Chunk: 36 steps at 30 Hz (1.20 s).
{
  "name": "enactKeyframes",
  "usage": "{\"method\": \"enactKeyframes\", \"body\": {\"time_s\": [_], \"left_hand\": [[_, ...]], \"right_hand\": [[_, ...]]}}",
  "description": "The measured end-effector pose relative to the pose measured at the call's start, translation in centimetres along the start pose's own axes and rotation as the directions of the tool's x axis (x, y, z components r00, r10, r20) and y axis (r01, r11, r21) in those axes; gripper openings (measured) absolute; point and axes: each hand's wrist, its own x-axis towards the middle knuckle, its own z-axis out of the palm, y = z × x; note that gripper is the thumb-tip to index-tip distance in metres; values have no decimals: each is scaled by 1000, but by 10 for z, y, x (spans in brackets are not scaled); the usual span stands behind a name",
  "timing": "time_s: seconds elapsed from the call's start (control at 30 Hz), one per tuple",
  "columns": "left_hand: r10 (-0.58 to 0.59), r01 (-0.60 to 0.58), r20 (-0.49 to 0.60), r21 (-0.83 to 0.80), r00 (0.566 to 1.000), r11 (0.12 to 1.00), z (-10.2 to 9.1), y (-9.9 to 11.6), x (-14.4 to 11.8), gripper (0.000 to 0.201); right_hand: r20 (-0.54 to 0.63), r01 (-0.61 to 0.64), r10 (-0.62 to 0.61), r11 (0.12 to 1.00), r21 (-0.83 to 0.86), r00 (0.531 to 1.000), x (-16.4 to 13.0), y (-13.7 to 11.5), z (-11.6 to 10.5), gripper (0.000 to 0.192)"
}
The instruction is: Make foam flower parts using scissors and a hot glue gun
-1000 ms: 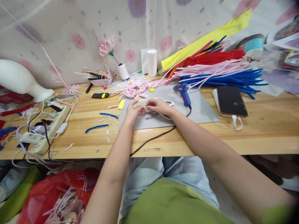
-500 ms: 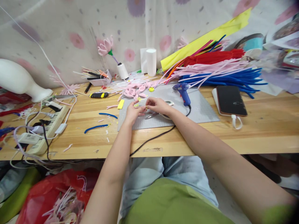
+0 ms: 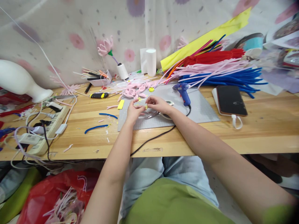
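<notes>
While left hand (image 3: pixel 135 111), right hand (image 3: pixel 157 105), half-curled, pinch yellow bit (image 3: pixel 146 106), grey mat (image 3: pixel 203 109) lies on wooden table (image 3: pixel 263 133), curtain (image 3: pixel 63 20) behind.

Small yellow piece (image 3: pixel 146 106), partly hidden, between left hand (image 3: pixel 135 111) and right hand (image 3: pixel 159 105), over grey mat (image 3: pixel 203 112).

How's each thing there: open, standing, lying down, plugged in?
Left hand: fingers curled
Right hand: fingers curled
Yellow piece: between the hands, grip unclear
Scissors: lying down, partly hidden
Glue gun: lying down, heat unknown
Pink flower: petals open, leaning in white holder
Utility knife: lying down
Black device: unlit
Power strip: plugs in it
Red bag: open, scraps inside
</notes>
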Motion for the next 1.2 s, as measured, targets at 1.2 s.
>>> {"method": "enactKeyframes", "body": {"time_s": [1.2], "left_hand": [[-110, 21, -233, -354, 966, 935, 10, -1, 9, 62]], "right_hand": [[-113, -7, 28, 983, 183, 993, 6, 3, 9, 29]]}}
